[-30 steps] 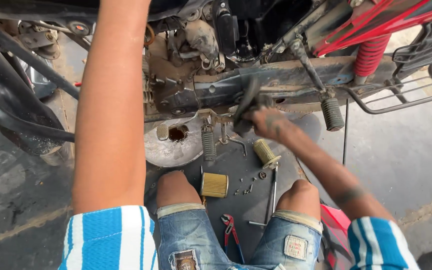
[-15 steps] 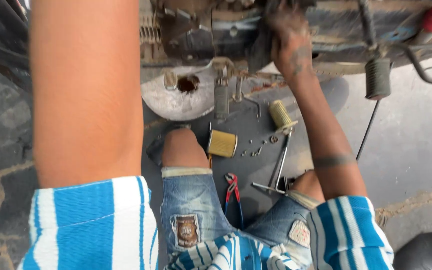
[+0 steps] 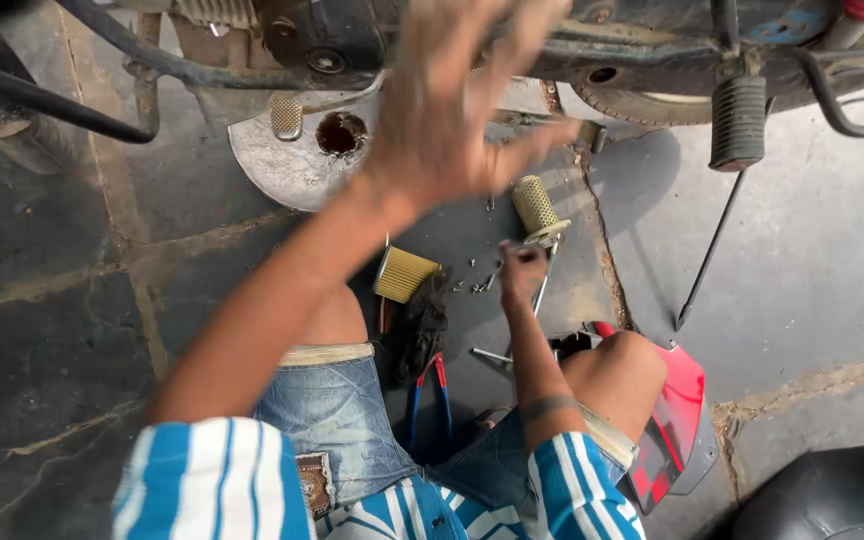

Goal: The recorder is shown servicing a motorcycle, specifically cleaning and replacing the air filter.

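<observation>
My left hand (image 3: 452, 110) is up, fingers spread, holding nothing — my right hand (image 3: 520, 272) is down on the floor, clenched around a metal tool (image 3: 542, 285) beside the yellow filter (image 3: 407, 274).

Two yellow filter cylinders (image 3: 407, 273) (image 3: 535, 203), one metal pan (image 3: 282, 165), one pliers with red-blue handles (image 3: 430, 395), two footpegs (image 3: 737, 122) (image 3: 286, 116), two hands (image 3: 457, 105) (image 3: 520, 272).

Right grip (image 3: 520, 268) is down on the floor (image 3: 802, 260), touching the wrench (image 3: 542, 285). Just beyond it lies one filter (image 3: 537, 205), another filter (image 3: 407, 273) to its left. Left grip (image 3: 452, 110) hangs over the pan (image 3: 272, 165), under the motorcycle frame (image 3: 652, 45); pliers (image 3: 430, 395) sit nearer the knees.
</observation>
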